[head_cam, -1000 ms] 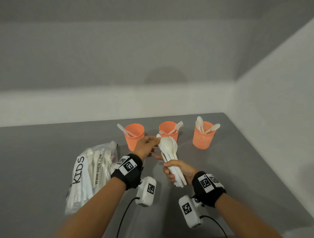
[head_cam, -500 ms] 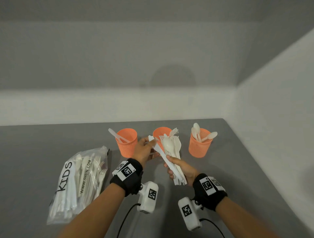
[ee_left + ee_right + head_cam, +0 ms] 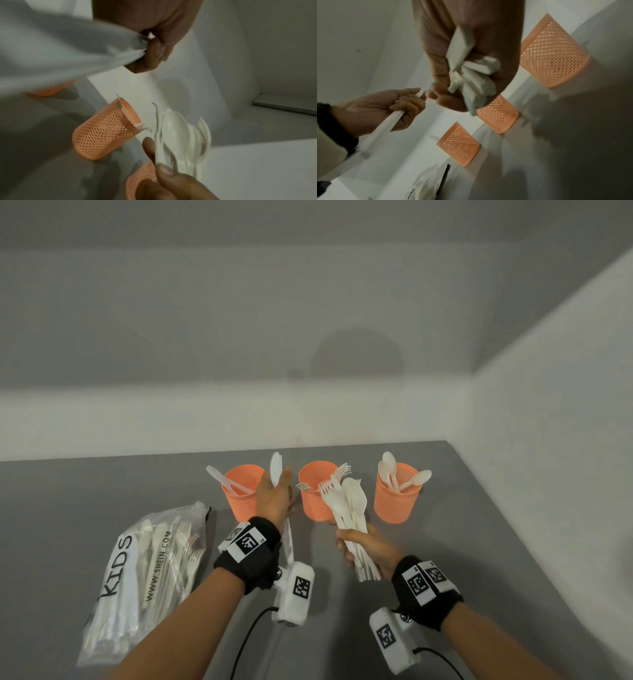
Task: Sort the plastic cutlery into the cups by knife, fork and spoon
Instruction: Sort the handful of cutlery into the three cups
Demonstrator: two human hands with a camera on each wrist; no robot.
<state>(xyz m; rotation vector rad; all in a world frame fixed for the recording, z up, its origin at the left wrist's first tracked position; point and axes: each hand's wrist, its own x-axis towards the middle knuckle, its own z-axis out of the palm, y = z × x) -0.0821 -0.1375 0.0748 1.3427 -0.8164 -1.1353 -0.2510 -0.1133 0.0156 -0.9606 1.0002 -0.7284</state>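
Observation:
Three orange mesh cups stand in a row on the grey table. The left cup [image 3: 239, 494] holds knives, the middle cup [image 3: 313, 494] forks, the right cup [image 3: 397, 498] spoons. My left hand [image 3: 274, 498] grips a single white plastic knife [image 3: 276, 474] upright, between the left and middle cups, its blade tip above the rims. My right hand [image 3: 363, 546] clasps a bundle of white cutlery [image 3: 347, 508] by the handles, in front of the middle cup; forks and spoons fan out at its top. The bundle's handle ends [image 3: 471, 75] show in the right wrist view.
A clear plastic bag [image 3: 144, 570] printed "KIDS", with more white cutlery inside, lies on the table at the left. A white wall [image 3: 548, 474] borders the table on the right, and another runs behind the cups.
My left hand has pulled the knife out of the bundle and carried it left and up, beside the left cup. The right hand with the bundle has stayed roughly in place.

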